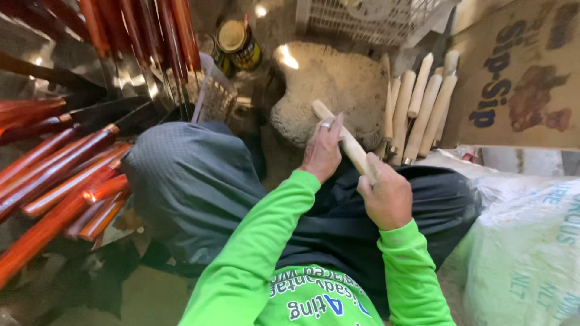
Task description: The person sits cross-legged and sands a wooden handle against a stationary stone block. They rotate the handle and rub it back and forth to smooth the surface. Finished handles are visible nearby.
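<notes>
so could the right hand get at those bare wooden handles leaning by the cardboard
Probably yes: the right hand sits just below the leaning unfinished handles with nothing between, but it already grips a wooden handle.

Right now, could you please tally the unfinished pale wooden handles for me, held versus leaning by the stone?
Pale unvarnished wooden handle held in both the left hand and the right hand: 1
Pale wooden handles leaning beside the rough stone: about 6, some overlapping
Total: about 7

Head view, steeply down, near lap.
</notes>
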Action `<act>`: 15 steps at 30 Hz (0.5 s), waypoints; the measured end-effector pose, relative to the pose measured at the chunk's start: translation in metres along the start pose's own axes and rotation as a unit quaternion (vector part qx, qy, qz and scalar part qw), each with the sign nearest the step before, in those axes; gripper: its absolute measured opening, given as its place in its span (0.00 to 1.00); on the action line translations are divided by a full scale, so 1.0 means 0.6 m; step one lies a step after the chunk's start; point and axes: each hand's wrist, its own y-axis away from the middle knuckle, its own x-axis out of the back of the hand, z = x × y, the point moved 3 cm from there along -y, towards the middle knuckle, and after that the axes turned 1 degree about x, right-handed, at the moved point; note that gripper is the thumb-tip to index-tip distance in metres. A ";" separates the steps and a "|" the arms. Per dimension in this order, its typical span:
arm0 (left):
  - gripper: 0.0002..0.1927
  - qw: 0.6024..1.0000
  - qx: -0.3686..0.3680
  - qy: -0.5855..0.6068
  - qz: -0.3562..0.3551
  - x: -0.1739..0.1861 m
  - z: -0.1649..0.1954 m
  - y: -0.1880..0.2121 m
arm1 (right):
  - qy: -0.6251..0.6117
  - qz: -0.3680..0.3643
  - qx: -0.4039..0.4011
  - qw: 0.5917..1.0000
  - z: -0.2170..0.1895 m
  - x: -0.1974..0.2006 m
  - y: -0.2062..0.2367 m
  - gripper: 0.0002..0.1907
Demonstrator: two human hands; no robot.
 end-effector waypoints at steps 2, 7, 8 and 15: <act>0.27 0.998 -0.001 -0.045 0.034 0.003 -0.008 -0.008 | 0.018 -0.025 -0.014 0.999 -0.015 0.001 -0.010 0.24; 0.29 0.999 0.031 -0.014 0.015 0.006 -0.010 0.013 | 0.067 -0.065 -0.023 0.995 -0.041 0.004 -0.022 0.24; 0.30 0.999 0.040 0.000 0.003 0.005 -0.004 0.026 | 0.070 -0.067 -0.014 0.995 -0.044 0.004 -0.022 0.24; 0.30 0.996 0.011 0.083 -0.043 0.017 -0.015 0.035 | 0.115 -0.077 0.003 0.990 -0.063 -0.002 -0.022 0.25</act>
